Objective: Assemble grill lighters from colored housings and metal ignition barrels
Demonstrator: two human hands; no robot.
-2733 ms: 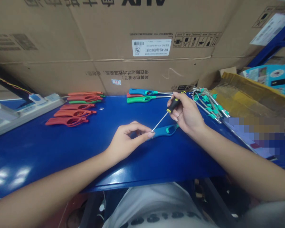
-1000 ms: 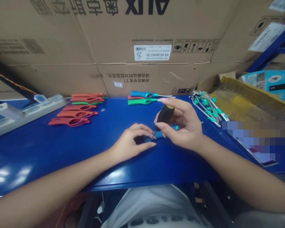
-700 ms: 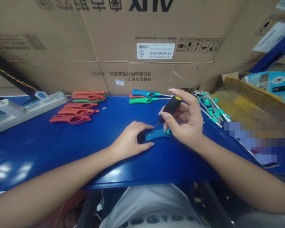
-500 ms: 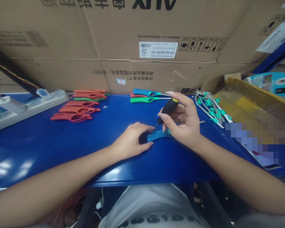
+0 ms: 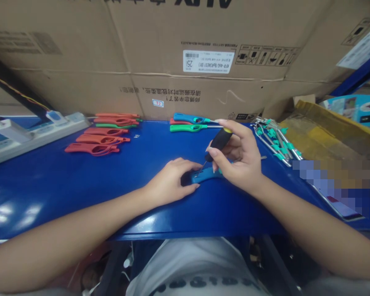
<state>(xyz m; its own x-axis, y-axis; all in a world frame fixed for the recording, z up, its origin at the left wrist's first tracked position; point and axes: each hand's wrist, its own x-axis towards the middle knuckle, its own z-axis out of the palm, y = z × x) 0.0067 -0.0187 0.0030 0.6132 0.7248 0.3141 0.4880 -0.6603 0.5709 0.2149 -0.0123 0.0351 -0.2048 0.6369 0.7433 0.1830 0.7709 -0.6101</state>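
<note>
A blue lighter (image 5: pixel 206 175) lies on the blue table, its handle end between the thumb and fingers of my left hand (image 5: pixel 172 181), which steady it. In my right hand (image 5: pixel 242 160) is a small screwdriver (image 5: pixel 219 142) with a black and yellow handle, tilted with its thin shaft pointing down-left. The screwdriver's tip meets the top of the blue handle near its left end. My right hand covers the front part of the lighter; a bit of metal tube shows beyond it.
Red, orange and green handles (image 5: pixel 92 149) lie at left beside a white power strip (image 5: pixel 37 137). Behind are a blue lighter (image 5: pixel 188 119) and a green one (image 5: pixel 185 128). Metal tubes with green parts (image 5: pixel 276 142), a taped carton (image 5: pixel 323 139) and a phone (image 5: pixel 342 203) are at right.
Both hands keep nearly the same pose on the lighter and screwdriver. The camera view has shifted slightly.
</note>
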